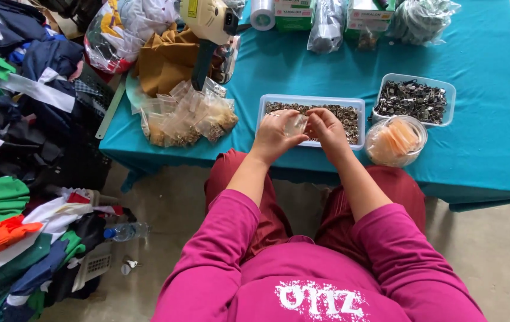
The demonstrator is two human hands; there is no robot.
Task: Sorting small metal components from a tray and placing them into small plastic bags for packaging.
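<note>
My left hand (276, 134) and my right hand (328, 129) meet over the near edge of a clear rectangular tray (313, 101) full of small metal rings. Between them they hold a small clear plastic bag (296, 124), my left hand pinching its side and my right hand's fingers at its mouth. I cannot tell what is inside the bag. A heap of filled small clear bags (188, 114) lies to the left of the tray on the teal cloth-covered table (481, 155).
A second clear tray (413, 99) of dark metal parts and a round tub (395, 141) of orange pieces sit right of my hands. A cloth-cutting machine (210, 30), tape roll (262, 13), boxes and bags stand at the back. Piled garments (16, 143) fill the floor at left.
</note>
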